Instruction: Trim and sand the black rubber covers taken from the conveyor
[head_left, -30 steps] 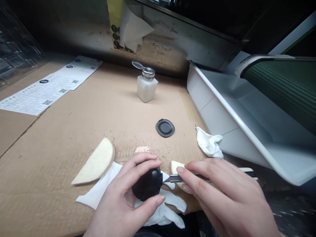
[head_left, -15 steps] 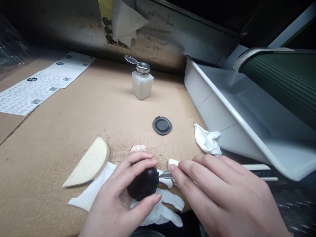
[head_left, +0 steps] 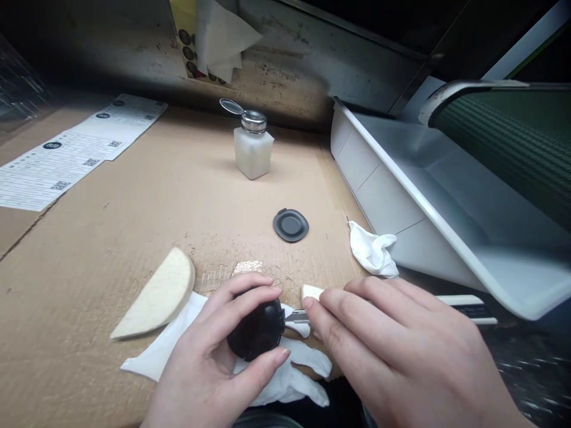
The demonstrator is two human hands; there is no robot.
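Observation:
My left hand [head_left: 209, 351] is closed around a small round black case [head_left: 256, 330], thumb below and fingers above. My right hand [head_left: 397, 351] grips a utility knife with a white handle [head_left: 466, 301]; its metal blade [head_left: 294, 317] points left and meets the case's notched edge. Whether the tip is inside the edge I cannot tell. A cream-coloured piece [head_left: 311, 292] shows partly at my right fingertips, the rest hidden. Beneath both hands lies a white cloth glove [head_left: 307, 356]. To the left, a cream half-round pad [head_left: 156, 294] rests partly on white cloth.
Beyond my hands lie a dark grey lid-like disc [head_left: 291, 226] and a frosted square bottle [head_left: 253, 153] with its metal cap flipped up. A white tray [head_left: 392, 199] stands right, beside crumpled white cloth [head_left: 372, 248]. Printed sheets [head_left: 57, 166] lie left on the cardboard [head_left: 178, 196].
The whole view has shifted slightly, so things appear a little further left. Both hands keep their hold, and the blade stays at the case's edge.

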